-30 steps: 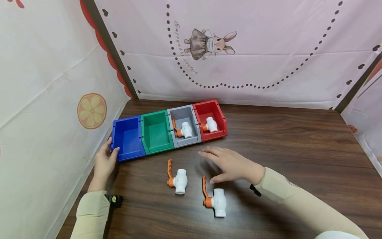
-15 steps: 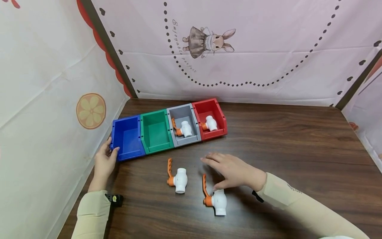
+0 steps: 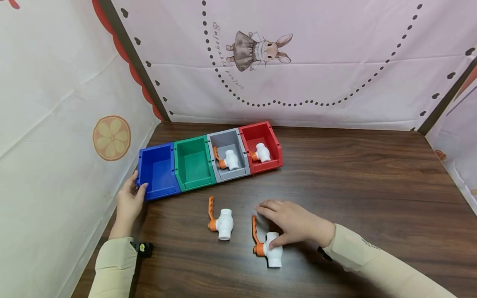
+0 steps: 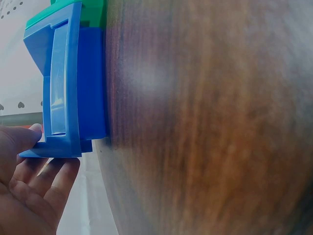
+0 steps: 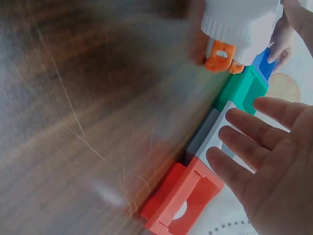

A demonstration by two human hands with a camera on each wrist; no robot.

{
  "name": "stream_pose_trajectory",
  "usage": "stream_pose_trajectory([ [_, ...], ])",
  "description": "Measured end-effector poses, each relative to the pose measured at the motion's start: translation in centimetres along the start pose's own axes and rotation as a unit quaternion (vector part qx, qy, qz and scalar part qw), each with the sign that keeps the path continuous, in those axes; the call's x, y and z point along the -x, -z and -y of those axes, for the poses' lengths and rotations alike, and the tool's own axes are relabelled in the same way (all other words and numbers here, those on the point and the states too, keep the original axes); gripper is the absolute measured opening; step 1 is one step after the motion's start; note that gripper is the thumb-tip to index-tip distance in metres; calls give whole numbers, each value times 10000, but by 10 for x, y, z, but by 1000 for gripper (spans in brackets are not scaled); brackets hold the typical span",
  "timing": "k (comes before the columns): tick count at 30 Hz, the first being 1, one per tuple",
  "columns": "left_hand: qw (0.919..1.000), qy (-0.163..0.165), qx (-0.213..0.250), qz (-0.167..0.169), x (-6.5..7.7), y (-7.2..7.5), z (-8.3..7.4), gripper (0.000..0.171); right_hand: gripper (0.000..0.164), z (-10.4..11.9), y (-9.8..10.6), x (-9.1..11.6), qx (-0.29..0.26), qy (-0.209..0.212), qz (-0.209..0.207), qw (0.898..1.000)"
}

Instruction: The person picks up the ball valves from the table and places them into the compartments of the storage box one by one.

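My left hand [image 3: 128, 205] pinches the outer side wall of the blue bin [image 3: 161, 193], thumb on the inside and fingers outside, as the left wrist view shows. With fingers spread and extended, my right hand [image 3: 299, 223] hovers over a white ball valve [image 3: 274, 257] with an orange lever handle. Its thumb overlaps that valve's body in the head view; whether it touches cannot be told. In the right wrist view the valve [image 5: 237, 24] lies between thumb and fingers, ungripped. Another such valve [image 3: 225, 224] lies to its left on the table.
A green bin [image 3: 197, 185], a grey bin [image 3: 234, 175] and a red bin [image 3: 267, 167] continue the row from the blue one. One valve [image 3: 232, 160] lies in the grey bin, another valve [image 3: 263, 152] in the red. Printed cloth [image 3: 335, 74] walls the wooden table.
My right hand has moved toward the front of the table and slightly right, its thumb coming over the nearer valve. My left hand keeps its hold on the blue bin.
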State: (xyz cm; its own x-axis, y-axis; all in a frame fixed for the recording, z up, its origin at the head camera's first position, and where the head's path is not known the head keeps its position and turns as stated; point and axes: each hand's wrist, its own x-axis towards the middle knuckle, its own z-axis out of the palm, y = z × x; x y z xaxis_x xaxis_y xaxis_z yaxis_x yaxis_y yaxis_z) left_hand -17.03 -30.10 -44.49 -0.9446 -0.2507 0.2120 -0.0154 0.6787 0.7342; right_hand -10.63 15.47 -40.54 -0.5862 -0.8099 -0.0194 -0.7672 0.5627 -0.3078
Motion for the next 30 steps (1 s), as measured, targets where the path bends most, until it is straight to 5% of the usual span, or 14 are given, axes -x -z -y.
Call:
stream_pose_trajectory([
  [30, 10000, -36, 27, -58, -2, -2, 3, 52, 92, 24, -12, 8, -94, -70, 844, 9964],
])
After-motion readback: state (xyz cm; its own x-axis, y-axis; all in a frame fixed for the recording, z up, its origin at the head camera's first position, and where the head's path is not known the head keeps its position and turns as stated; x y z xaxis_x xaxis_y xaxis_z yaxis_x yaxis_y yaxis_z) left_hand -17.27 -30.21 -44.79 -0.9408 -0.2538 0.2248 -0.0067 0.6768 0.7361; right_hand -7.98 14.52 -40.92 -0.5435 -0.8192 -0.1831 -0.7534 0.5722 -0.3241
